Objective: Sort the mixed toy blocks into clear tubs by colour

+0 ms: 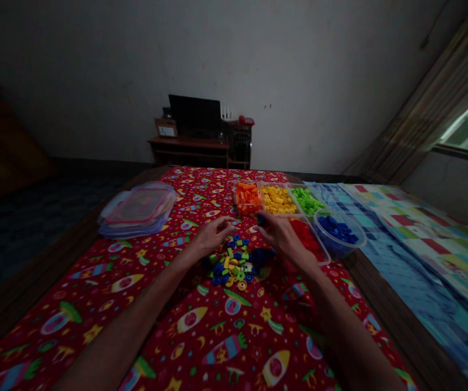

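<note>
A loose pile of small toy building pieces (pixel 234 263) in blue, yellow and light green lies on the red patterned cloth (pixel 152 309). At the pile's far left edge is my left hand (pixel 211 237), its thumb and fingers apart with nothing visible between them. My right hand (pixel 280 234) is over the near side of the sorted containers, pinching a small dark blue toy block (pixel 262 220). Its exact shape is too dark to make out. Beneath that hand is a compartment of red blocks (pixel 309 239), partly covered by the wrist.
Beyond my right hand stand compartments of orange blocks (pixel 248 196), yellow blocks (pixel 278 200) and green blocks (pixel 307 201). A round tub (pixel 362 239) of blue blocks is at their right. Stacked plastic lids (pixel 139 209) lie on the left. A monitor (pixel 195 115) stands by the wall.
</note>
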A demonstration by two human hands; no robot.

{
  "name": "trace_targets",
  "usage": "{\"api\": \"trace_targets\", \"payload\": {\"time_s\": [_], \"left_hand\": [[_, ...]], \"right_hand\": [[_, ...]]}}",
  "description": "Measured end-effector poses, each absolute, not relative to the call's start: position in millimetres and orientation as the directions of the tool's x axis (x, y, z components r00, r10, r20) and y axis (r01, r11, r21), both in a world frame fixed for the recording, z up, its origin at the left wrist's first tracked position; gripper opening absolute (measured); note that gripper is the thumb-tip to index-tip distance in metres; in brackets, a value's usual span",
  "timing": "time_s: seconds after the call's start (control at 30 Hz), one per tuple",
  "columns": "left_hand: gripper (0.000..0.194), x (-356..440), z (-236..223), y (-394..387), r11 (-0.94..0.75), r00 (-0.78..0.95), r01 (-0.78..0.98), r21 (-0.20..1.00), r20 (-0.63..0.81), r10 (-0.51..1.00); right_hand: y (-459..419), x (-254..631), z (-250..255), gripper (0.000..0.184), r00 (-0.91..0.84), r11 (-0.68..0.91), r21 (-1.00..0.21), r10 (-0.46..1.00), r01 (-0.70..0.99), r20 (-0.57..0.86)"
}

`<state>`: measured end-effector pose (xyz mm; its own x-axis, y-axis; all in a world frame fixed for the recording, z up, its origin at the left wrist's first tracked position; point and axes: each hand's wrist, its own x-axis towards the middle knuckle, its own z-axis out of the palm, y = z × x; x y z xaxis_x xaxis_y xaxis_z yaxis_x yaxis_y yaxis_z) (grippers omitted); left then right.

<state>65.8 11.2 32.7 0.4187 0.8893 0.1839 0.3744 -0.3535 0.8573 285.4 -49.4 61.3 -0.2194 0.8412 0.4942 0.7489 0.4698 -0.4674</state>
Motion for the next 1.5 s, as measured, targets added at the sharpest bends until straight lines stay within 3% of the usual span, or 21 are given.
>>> {"api": "trace_targets", "payload": {"time_s": [0.1,0.17,0.23,0.33,0.53,0.77,0.93,1.03,1.23,1.37,1.5], "left_hand": [[0.045,57,39,16,-0.435,0.406,0.445,0.783,0.257,0.877],[0.045,55,40,17,-0.425,0.418,0.451,0.785,0.235,0.877],[0.045,58,40,14,-0.401,0.442,0.427,0.810,0.200,0.874],[0.047,69,40,4,-0.360,0.505,0.348,0.866,0.150,0.850],[0.047,85,44,-12,-0.359,0.522,0.242,0.901,0.191,0.831],[0.036,80,42,-10,-0.310,0.517,0.249,0.917,0.145,0.844],[0.031,77,33,-2,-0.319,0.470,0.315,0.894,0.145,0.871],[0.022,72,29,2,-0.417,0.488,0.447,0.791,0.175,0.855],[0.031,61,31,9,-0.510,0.482,0.619,0.597,0.224,0.847],[0.029,56,36,13,-0.527,0.471,0.652,0.545,0.253,0.845],[0.028,52,37,16,-0.550,0.493,0.644,0.531,0.261,0.830]], "right_hand": [[-44,322,79,0.041,0.029,0.330,-0.575,0.851,0.748,0.525],[-41,336,85,0.043,0.106,0.286,-0.731,0.892,0.620,0.439],[-40,337,87,0.044,0.057,0.271,-0.862,0.944,0.428,0.326],[-41,316,82,0.043,-0.115,0.277,-0.920,0.960,0.277,0.254],[-46,271,61,0.039,-0.355,0.421,-0.792,0.893,0.443,0.276],[-52,265,58,0.041,-0.394,0.559,-0.521,0.828,0.646,0.400],[-54,267,62,0.038,-0.356,0.551,-0.475,0.824,0.686,0.442],[-53,273,67,0.039,-0.310,0.522,-0.497,0.838,0.693,0.449],[-50,327,90,0.040,-0.009,0.333,-0.527,0.852,0.782,0.524],[-49,384,88,0.043,0.215,0.061,-0.416,0.783,0.908,0.584],[-52,427,69,0.044,0.313,-0.172,-0.290,0.762,0.942,0.566]]}}
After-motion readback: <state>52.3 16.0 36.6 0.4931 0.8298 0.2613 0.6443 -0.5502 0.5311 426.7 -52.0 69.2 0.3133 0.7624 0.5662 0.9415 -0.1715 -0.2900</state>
